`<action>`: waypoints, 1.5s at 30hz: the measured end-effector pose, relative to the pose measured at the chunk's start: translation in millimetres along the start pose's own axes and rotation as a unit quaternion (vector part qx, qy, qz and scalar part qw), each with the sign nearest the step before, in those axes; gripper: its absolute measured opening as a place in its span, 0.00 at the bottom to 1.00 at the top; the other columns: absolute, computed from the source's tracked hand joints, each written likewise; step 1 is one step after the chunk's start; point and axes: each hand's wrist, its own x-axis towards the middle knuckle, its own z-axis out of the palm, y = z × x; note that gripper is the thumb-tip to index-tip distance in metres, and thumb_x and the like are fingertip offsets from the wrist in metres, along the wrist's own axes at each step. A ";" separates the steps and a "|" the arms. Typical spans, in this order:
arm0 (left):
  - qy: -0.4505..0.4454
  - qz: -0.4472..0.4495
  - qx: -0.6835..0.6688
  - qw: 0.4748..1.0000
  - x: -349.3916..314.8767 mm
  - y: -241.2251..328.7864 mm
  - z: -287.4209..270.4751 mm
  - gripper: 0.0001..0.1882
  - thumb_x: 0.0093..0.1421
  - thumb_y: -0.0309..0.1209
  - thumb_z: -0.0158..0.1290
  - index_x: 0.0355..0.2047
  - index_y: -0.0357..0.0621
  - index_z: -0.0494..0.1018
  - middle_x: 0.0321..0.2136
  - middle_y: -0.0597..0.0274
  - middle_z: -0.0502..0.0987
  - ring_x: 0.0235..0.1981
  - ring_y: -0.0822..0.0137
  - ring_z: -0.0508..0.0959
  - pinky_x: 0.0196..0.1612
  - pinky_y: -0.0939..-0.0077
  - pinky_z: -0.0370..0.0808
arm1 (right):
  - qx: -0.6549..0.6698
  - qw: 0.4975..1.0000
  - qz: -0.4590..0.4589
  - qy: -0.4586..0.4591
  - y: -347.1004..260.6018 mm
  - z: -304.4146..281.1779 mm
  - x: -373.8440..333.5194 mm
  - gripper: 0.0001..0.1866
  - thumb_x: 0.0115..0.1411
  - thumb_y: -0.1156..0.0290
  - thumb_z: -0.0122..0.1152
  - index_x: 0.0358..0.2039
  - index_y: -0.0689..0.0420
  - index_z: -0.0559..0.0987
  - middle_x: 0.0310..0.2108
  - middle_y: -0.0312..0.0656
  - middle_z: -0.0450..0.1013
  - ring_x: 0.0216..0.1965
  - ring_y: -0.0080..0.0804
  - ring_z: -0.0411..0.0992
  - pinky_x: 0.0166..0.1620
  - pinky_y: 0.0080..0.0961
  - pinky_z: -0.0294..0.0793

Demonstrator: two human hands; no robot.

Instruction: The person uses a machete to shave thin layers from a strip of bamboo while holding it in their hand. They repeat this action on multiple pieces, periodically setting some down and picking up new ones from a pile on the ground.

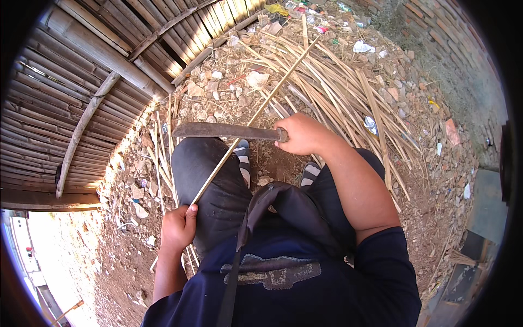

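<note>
A long, thin bamboo strip (255,119) runs slantwise from my left side up across my knee toward the far pile. Its near end is gripped by my left hand (178,228), which is closed with the thumb along the strip, beside my left thigh. My right hand (300,135) is wrapped round the handle of a machete (218,131), above the gap between my knees. The dark, worn blade points left, level over my left knee, and crosses the strip; whether the two touch I cannot tell.
A heap of split bamboo strips (332,82) lies ahead to the right, and more strips (161,158) lie by my left leg. A bamboo slat wall (60,114) stands on the left, a brick wall (436,32) at the right. Stones and litter cover the dirt ground (125,245).
</note>
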 end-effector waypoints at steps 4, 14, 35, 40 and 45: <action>0.031 0.010 0.025 0.999 -2.1 -1.6 5.2 0.27 0.71 0.45 0.53 0.19 0.37 0.71 0.14 0.43 0.72 0.18 0.40 0.75 0.23 0.52 0.69 | 0.005 0.999 -0.034 0.034 6.3 5.5 1.9 0.16 0.55 0.63 0.71 0.41 0.57 0.84 0.28 0.54 0.79 0.35 0.54 0.79 0.40 0.45 0.77; 0.044 0.010 0.028 0.999 -3.3 -1.9 9.3 0.27 0.71 0.44 0.53 0.19 0.38 0.70 0.15 0.42 0.72 0.19 0.38 0.75 0.23 0.49 0.69 | -0.066 0.996 0.000 0.054 -2.1 -6.2 -9.0 0.19 0.50 0.64 0.68 0.45 0.51 0.85 0.33 0.52 0.81 0.40 0.53 0.80 0.44 0.49 0.79; 0.058 -0.021 0.100 0.993 -11.4 4.4 9.6 0.25 0.69 0.46 0.54 0.21 0.40 0.72 0.19 0.41 0.76 0.24 0.37 0.79 0.28 0.45 0.74 | 0.023 0.997 0.058 0.036 23.9 -2.9 11.5 0.13 0.52 0.63 0.66 0.35 0.57 0.84 0.33 0.54 0.80 0.39 0.55 0.79 0.45 0.46 0.78; 0.053 -0.008 0.104 0.993 -6.9 9.0 7.4 0.25 0.69 0.47 0.54 0.22 0.41 0.73 0.20 0.42 0.78 0.24 0.36 0.80 0.30 0.44 0.76 | 0.026 0.995 0.076 0.065 28.4 -11.7 9.6 0.15 0.54 0.63 0.63 0.39 0.59 0.84 0.37 0.55 0.81 0.40 0.54 0.80 0.48 0.43 0.79; 0.050 -0.008 0.114 0.992 -7.0 4.2 7.8 0.25 0.69 0.47 0.53 0.22 0.41 0.74 0.20 0.41 0.78 0.24 0.36 0.80 0.30 0.43 0.76 | -0.031 0.999 0.007 -0.030 -13.5 8.1 -1.3 0.16 0.52 0.64 0.64 0.40 0.54 0.84 0.37 0.54 0.81 0.42 0.54 0.80 0.47 0.48 0.79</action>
